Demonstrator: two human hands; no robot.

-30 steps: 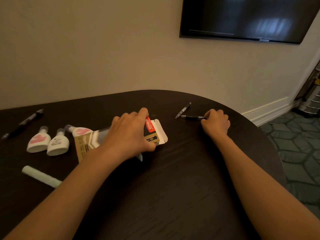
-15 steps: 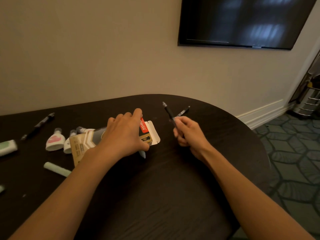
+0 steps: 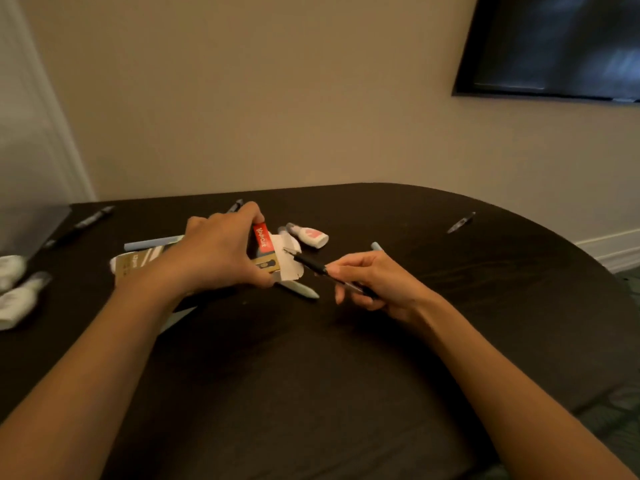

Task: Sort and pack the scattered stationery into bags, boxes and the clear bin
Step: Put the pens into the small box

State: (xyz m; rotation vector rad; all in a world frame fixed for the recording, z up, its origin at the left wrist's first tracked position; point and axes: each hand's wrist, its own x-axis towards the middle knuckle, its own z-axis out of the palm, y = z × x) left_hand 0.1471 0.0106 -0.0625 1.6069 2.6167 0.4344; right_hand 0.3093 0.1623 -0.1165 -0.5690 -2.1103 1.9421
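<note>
The dark table (image 3: 346, 375) holds one cardboard box, four small white bottles, four dark pens, and four pale sticks that look like markers.

At the far left edge lie two white bottles (image 3: 19, 299), blurred and close together. Behind them, near the table's back edge, is a black pen (image 3: 81, 221). Next comes a pale blue marker (image 3: 149, 243), lying just behind the long tan box (image 3: 265, 244) with its red label.

The left hand (image 3: 214, 251) grasps this box from above near its right end, fingers over the top and thumb at the near side. A pale marker (image 3: 176, 317) pokes out from under the left forearm. A dark pen tip (image 3: 236, 205) shows just behind the knuckles.

The box's white end flap (image 3: 292, 270) hangs open. Just behind it lie the other two bottles, a pink-labelled bottle (image 3: 310, 235) in plain sight and one partly hidden by the flap. A pale green marker (image 3: 299, 289) lies just in front of the open end.

The right hand (image 3: 377, 282) pinches the held pen (image 3: 308, 263) between thumb and fingertips. The pen is black and slants up to the left, with its tip at the box's open end, over the flap. Whether the tip touches the card cannot be told. The box thus sits between the hands, in the left and just beside the right.

A pale blue end (image 3: 375, 245) peeks out behind the right hand. Well apart to the right lies a lone pen (image 3: 460, 223). A dark screen (image 3: 554, 46) hangs on the wall above.
</note>
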